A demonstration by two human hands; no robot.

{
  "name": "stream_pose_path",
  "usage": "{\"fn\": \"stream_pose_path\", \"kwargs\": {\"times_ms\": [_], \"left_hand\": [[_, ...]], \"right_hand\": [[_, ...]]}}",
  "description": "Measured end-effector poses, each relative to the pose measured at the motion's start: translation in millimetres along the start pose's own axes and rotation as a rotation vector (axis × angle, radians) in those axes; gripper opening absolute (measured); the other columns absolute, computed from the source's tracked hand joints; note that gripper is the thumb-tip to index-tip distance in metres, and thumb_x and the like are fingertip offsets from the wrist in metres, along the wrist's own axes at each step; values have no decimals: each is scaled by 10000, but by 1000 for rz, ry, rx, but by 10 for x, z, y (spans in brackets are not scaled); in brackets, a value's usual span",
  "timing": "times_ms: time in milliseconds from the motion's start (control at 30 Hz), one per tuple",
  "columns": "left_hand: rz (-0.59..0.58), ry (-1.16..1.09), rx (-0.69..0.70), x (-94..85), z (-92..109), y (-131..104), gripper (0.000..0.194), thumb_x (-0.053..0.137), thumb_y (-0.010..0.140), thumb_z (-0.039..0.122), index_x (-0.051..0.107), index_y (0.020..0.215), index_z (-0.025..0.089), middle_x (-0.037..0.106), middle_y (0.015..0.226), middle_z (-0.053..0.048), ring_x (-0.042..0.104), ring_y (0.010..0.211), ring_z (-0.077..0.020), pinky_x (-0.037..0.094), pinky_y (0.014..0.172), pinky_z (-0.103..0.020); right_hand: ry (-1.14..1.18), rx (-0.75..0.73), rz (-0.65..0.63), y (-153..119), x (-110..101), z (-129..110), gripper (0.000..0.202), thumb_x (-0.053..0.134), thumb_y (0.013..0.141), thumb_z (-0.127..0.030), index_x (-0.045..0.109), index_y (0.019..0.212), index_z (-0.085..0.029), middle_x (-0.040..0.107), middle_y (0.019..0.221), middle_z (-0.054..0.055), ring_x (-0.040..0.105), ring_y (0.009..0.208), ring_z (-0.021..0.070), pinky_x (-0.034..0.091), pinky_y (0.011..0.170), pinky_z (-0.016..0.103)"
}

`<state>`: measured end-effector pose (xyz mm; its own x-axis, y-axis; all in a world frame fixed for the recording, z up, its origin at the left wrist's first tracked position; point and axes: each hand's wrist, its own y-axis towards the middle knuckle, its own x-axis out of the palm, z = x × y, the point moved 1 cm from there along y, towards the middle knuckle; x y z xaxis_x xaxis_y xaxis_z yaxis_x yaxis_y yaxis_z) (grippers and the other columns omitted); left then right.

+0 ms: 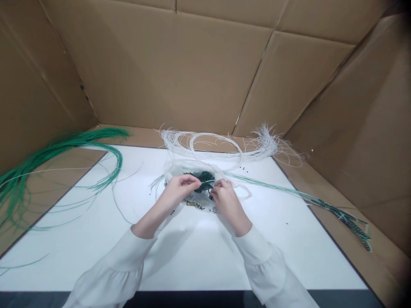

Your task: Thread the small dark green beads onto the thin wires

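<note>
My left hand (181, 187) pinches a thin green wire (207, 181) between thumb and fingertips, over a clear plastic bag (175, 166). The wire runs across to my right hand (227, 197), whose fingers are closed at its other visible end. Whether a bead sits in the right fingertips is too small to tell. Beneath and between both hands, small dark green-black beads (205, 176) lie heaped in the opened bag. Part of the bag and the beads is hidden behind my hands.
A large bundle of green wires (64, 147) curves along the left side. White wires (218, 156) lie coiled at the back. Green strands with dark beaded ends (349, 224) stretch over the right edge. Cardboard walls (160, 64) enclose the white table (192, 265).
</note>
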<state>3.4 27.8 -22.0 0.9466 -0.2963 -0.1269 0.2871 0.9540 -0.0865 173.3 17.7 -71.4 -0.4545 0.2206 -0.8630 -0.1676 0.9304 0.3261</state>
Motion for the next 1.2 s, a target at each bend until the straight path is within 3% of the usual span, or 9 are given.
{"fn": "stream_pose_path", "kwargs": {"times_ms": [100,267,433,667,767,867,1033,1200], "left_hand": [[24,21,20,-6,8,-1,242,606,665,370,636,721,137,545,587,8,410,509,-93,278,478,-212],[61,27,8,-26,-1,-3,254,625,651,379,657,726,139,627,699,-33,510,626,-141,366,580,-239],[107,45,-9,-43,9,-10,210,638,659,349,667,715,149,644,708,-18,528,662,-138,376,632,-232],[114,38,-5,-30,54,-34,222,618,684,364,654,726,149,623,708,-13,515,689,-141,363,648,-231],[111,36,2,-24,73,-46,231,611,687,377,649,718,151,616,698,-10,512,680,-143,358,627,-228],[93,49,10,-18,83,-53,245,607,688,391,650,719,152,611,690,-10,509,669,-145,353,597,-225],[77,32,33,-1,105,-66,248,603,691,387,659,718,146,618,689,-17,510,656,-138,367,594,-223],[54,-38,49,36,146,-96,221,633,661,366,647,691,148,594,621,0,486,569,-112,359,535,-219]], "right_hand": [[-72,10,-54,-6,-6,2,190,518,753,-124,692,693,-169,552,918,115,477,915,254,426,817,362],[-71,31,-131,-5,-53,-54,188,554,761,-165,700,875,-195,535,914,101,482,906,245,421,812,350],[-85,40,-145,-11,-67,-119,190,516,773,-130,680,703,-195,569,857,90,501,891,250,426,733,321],[-71,17,-74,-25,-72,-138,152,456,809,-143,601,775,-174,605,813,90,534,829,252,416,694,340],[127,58,-15,-7,-115,-137,148,455,806,-155,597,766,-178,627,762,63,560,750,216,425,691,332],[467,161,41,10,-173,-154,102,523,773,-207,619,774,-172,662,757,45,591,655,171,458,655,305],[996,251,150,12,-265,-223,151,655,681,-312,649,747,-176,691,796,47,640,737,182,510,673,299],[1223,304,169,2,-280,-221,203,729,611,-297,669,769,-183,705,742,39,655,726,193,527,648,310]]}}
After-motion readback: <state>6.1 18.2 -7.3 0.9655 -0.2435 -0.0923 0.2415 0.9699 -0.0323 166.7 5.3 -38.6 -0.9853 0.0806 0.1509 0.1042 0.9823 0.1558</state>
